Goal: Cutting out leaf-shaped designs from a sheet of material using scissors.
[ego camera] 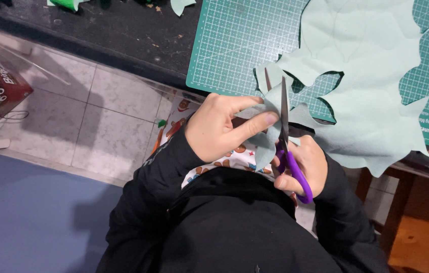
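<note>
Left hand (219,126): bare, no rings, no glove; nails short, thumbnail plain. Right hand (303,167): bare, likewise unadorned. Both arms in long black sleeves (144,187), matte fabric, soft folds, cuffs reaching wrists. Left cuff snug, slightly bunched. Black top (234,227) fills lower middle of view; rounded neckline or hood edge visible, seam ridge along it. Under it, white printed cloth (234,157) with small orange and brown cartoon figures. No watch, no bracelet seen.
</note>
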